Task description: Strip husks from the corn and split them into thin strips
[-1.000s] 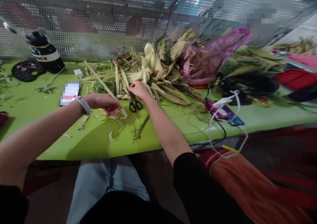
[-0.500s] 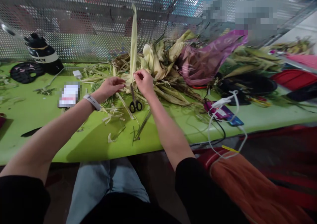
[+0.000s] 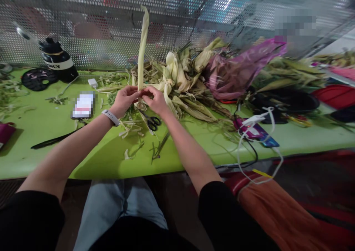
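A long pale strip of corn husk (image 3: 142,47) stands upright above my hands. My left hand (image 3: 126,99) and my right hand (image 3: 155,102) meet at its lower end, the fingertips of both closed on it. What lies just beneath the fingers is partly hidden. Black-handled scissors (image 3: 153,123) rest on the green table (image 3: 108,154) below my hands, their blades pointing up toward the husk. Thin cut husk scraps (image 3: 130,129) are scattered beside the scissors. Behind my right hand spreads a heap of dry corn husks (image 3: 191,106).
A pink plastic bag (image 3: 230,77) lies against the husk heap. On the left are a phone (image 3: 83,104), a black bottle (image 3: 59,64) and a black strap (image 3: 55,140). White cables (image 3: 240,147) hang over the front edge near a power bank (image 3: 249,129). A perforated metal screen (image 3: 116,29) rises behind.
My left hand has come in to the husk strip and now pinches its base beside my right hand. The strip leans slightly differently, and the whole view has shifted a little.
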Demonstrator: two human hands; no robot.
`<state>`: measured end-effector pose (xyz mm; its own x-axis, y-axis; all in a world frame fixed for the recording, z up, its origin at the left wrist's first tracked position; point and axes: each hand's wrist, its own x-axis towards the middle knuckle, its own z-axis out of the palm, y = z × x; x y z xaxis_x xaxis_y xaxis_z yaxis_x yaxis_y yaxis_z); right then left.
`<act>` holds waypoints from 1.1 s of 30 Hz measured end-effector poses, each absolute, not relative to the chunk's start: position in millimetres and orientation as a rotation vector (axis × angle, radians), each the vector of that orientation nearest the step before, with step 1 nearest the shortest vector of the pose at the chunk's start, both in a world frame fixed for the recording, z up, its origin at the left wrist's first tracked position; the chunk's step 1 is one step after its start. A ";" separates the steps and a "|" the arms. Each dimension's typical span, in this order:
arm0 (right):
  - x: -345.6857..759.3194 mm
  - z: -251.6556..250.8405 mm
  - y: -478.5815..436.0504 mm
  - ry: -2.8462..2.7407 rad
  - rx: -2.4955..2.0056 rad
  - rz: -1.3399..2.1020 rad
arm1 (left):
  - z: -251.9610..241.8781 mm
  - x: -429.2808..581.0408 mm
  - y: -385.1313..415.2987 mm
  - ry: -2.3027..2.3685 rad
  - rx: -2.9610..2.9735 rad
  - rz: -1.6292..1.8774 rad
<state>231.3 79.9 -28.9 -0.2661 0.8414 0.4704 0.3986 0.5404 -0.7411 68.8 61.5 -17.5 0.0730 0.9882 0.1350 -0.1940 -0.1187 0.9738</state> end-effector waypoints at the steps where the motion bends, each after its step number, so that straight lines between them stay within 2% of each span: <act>1: 230.8 -29.7 80.1 -1.842 -1.040 0.618 | -18.3 68.9 62.1 0.965 1.197 1.321; 11: 223.5 -35.1 77.6 -1.921 -1.215 0.454 | -29.2 68.8 66.1 1.149 1.334 1.327; 20: 228.0 -34.8 90.0 -1.573 -1.056 0.979 | -27.1 57.1 58.9 0.964 1.208 1.331; 28: 224.9 -47.2 97.8 -1.714 -0.990 0.804 | -28.9 62.4 67.3 1.027 1.150 1.290; 33: 226.3 -53.3 102.2 -1.753 -0.859 0.959 | -30.6 64.5 74.0 1.041 1.263 1.371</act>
<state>226.3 102.2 -53.3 -0.3234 0.8620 0.3903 0.1365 0.4506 -0.8822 64.5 74.0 -30.6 0.0026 0.9852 0.1713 -0.1000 -0.1701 0.9803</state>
